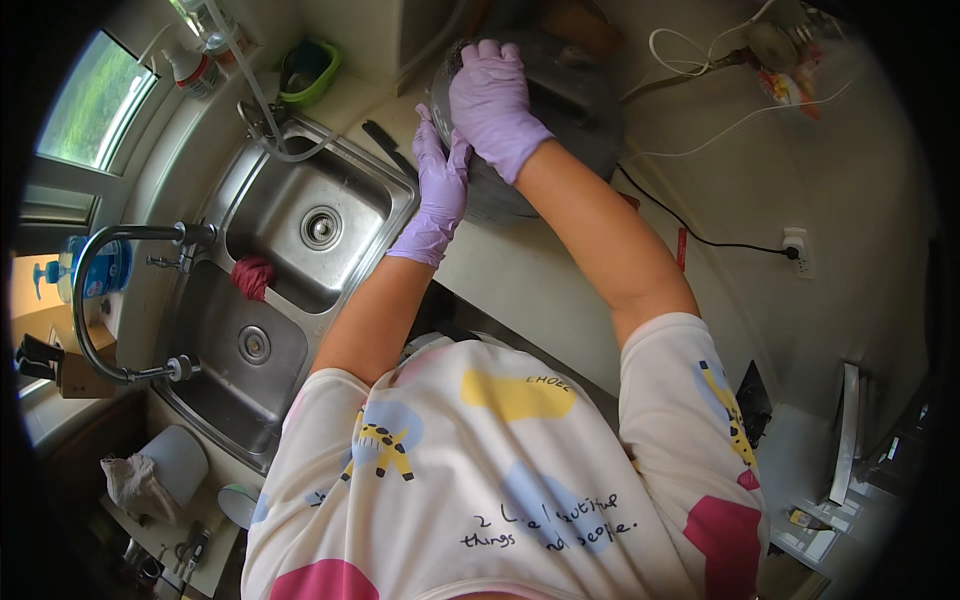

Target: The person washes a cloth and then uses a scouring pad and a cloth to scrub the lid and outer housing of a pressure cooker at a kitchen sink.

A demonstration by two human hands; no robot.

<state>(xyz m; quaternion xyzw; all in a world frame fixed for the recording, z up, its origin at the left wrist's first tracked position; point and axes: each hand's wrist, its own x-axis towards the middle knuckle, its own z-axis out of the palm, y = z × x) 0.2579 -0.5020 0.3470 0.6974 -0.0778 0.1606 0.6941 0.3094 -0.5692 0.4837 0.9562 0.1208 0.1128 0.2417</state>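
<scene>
A large dark grey round vessel (517,187), possibly an appliance body, sits on the pale countertop in front of me at the top of the view. My left hand (442,176), in a thin purple glove, holds its left side, thumb and fingers spread around the edge. My right hand (495,101), gloved the same way, lies over the upper left part of the vessel with its fingers curled. Whatever may be under those fingers is hidden. Close to the left hand, a black brush (381,136) rests on the counter beside the sink.
Left of me is a double stainless-steel sink (360,161) with a red cloth (253,277) over its divider and a curved faucet (86,300). A green basin (319,79) stands behind it. A black cord (712,241) runs to a wall socket (796,251) at right.
</scene>
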